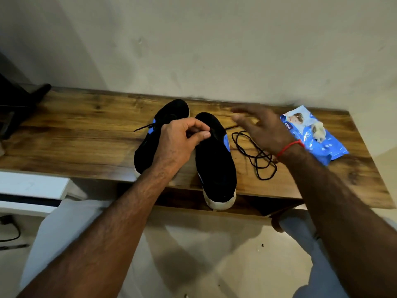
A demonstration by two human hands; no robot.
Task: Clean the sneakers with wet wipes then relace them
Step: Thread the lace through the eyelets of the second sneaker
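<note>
Sneakers (pixel 214 160) overhang table (pixel 86 134) front edge; left hand (pixel 182 138) pinches lace, right hand (pixel 262 127) spread wide.

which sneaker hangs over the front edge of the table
The right-hand sneaker: its white heel juts past the table edge, while the left one sits farther back.

Both forearms are bare, with no sleeves showing. A thin red thread (pixel 289 147) circles the right wrist. Light grey trousers (pixel 64 233) cover both legs below.

Wooden table (pixel 86 130), bare plaster wall (pixel 193 39)
</note>
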